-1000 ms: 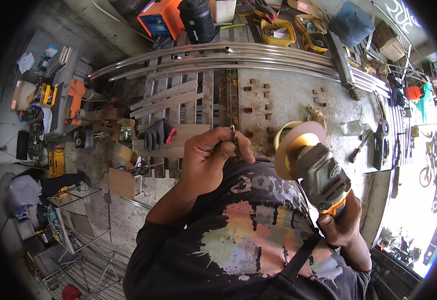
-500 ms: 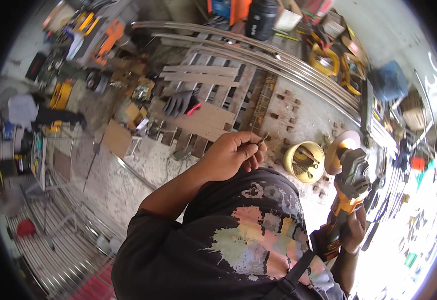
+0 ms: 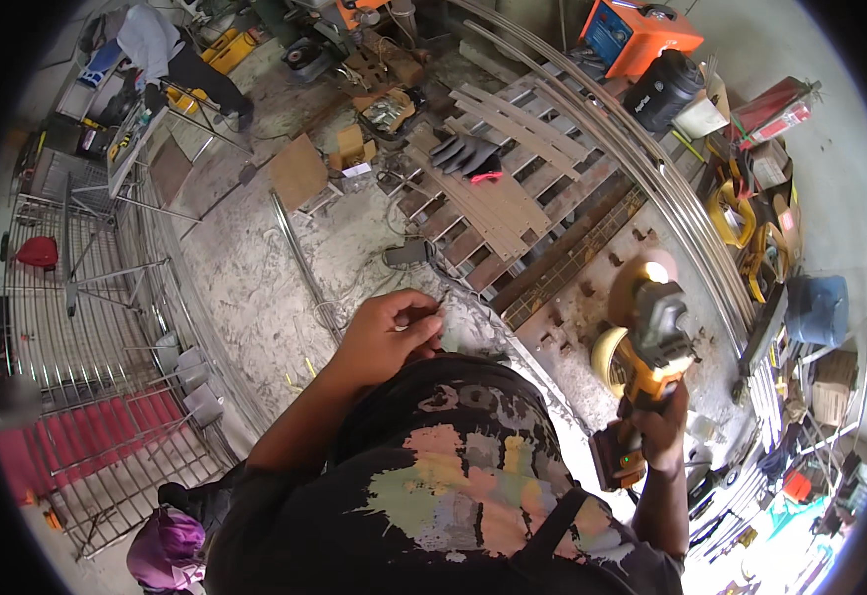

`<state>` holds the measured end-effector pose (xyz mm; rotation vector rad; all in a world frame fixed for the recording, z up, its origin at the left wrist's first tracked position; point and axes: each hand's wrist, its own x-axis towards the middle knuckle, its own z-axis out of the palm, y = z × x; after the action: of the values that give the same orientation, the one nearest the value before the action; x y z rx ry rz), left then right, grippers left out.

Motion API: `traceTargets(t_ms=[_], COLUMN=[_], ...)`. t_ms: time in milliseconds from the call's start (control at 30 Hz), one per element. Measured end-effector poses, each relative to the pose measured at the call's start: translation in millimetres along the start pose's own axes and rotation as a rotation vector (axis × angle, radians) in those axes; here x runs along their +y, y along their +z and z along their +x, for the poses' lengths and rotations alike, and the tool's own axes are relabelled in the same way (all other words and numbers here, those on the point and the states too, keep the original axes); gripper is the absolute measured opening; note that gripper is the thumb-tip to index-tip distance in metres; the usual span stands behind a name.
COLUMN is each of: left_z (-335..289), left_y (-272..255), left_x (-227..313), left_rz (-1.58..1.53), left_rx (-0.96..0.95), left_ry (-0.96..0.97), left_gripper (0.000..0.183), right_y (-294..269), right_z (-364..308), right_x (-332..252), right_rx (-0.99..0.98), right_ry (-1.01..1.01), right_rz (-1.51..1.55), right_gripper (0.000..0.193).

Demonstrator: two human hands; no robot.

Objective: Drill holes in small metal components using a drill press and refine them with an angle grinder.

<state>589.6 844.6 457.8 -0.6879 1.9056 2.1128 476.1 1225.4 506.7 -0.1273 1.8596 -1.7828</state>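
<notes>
My right hand is wrapped round the grip of a yellow and black cordless angle grinder. Its round disc points away from me, over the worktop. Behind the grinder, partly hidden by it, sits a cream bowl. My left hand is closed in front of my shirt, thumb and fingers pinched together. A small dark tip shows at the fingertips, too small to name.
A grey-black glove lies on wooden boards on a slatted frame. Long metal tubes run along the far side. Beyond them stand an orange machine and a black jug. Metal grating is at left, a blue container at right.
The view has swung, bringing more floor in at the left. My left hand has drawn back from the worktop, still pinched. The grinder has come across in front of the cream bowl.
</notes>
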Motion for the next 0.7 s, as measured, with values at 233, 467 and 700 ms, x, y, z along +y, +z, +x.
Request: traceTargets(t_ms=[233,467,700], left_z=[-26.0,-32.5,-47.7], left_y=[-88.7,-233.5,-412.1], left_x=[-32.3,-59.2,-82.2], left_rz=[-0.136,-0.087,-0.048], left_rx=[0.142,0.149,0.372], left_ry=[0.074,0.116,0.093], left_gripper=[0.019,0.015,0.012], right_y=[64.3,170.1,216.6], right_z=[35.7,88.3,144.3], right_x=[-1.8,21.3,103.5], right_rx=[-0.226,-0.124,0.132], right_ry=[0.08,0.192,0.278], right_rz=[-0.242,-0.319,-0.302], right_gripper=[0.062,0.065,0.072])
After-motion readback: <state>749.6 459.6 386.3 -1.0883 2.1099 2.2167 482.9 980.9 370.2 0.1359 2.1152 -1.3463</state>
